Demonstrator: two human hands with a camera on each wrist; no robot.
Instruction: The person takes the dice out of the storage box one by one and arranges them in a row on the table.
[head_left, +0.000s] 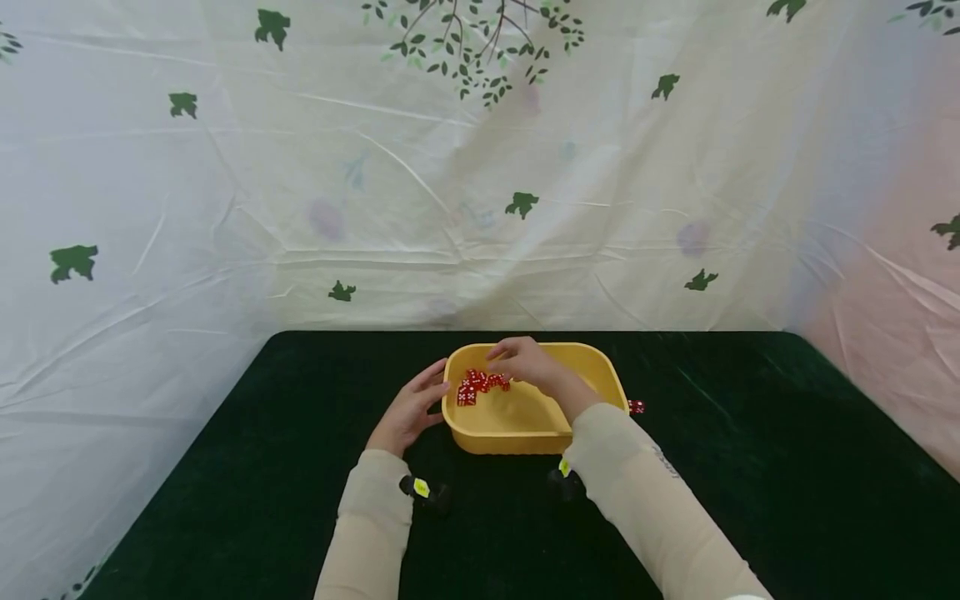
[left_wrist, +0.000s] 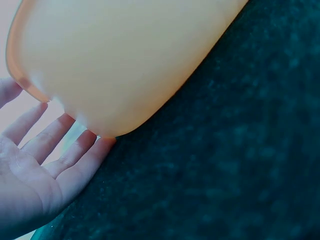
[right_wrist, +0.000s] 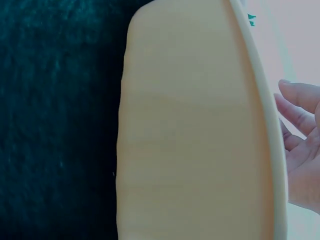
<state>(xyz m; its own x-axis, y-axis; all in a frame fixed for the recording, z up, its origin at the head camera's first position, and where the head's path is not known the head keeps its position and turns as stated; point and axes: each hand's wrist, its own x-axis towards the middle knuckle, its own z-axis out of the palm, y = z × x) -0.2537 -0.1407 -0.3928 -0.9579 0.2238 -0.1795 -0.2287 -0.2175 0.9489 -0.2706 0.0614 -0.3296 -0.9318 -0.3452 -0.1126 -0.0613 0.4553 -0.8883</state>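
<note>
Our left hand is open at the left end of the yellow tub, fingers spread and nearly straight, their tips touching its outer wall. Our right hand reaches over the tub's near right side and hovers inside its rim, towards the back; its fingers are loosely bent, the thumb apart from them, and the hand looks open.

Just beside and below the right fingertips, a cluster of red dice with white pips lies on the tub's floor, in its left part, several of them touching. Outside the tub, just beside its right end, we have more dice of the same red; how many, we cannot tell.

On the near side of the tub are our pale sleeves and, at the wrists, black devices with yellow tags. A dark green cloth covers the counter all around the tub. Well behind the tub hangs a whitish curtain, printed with green bird shapes and leafy branches.
</note>
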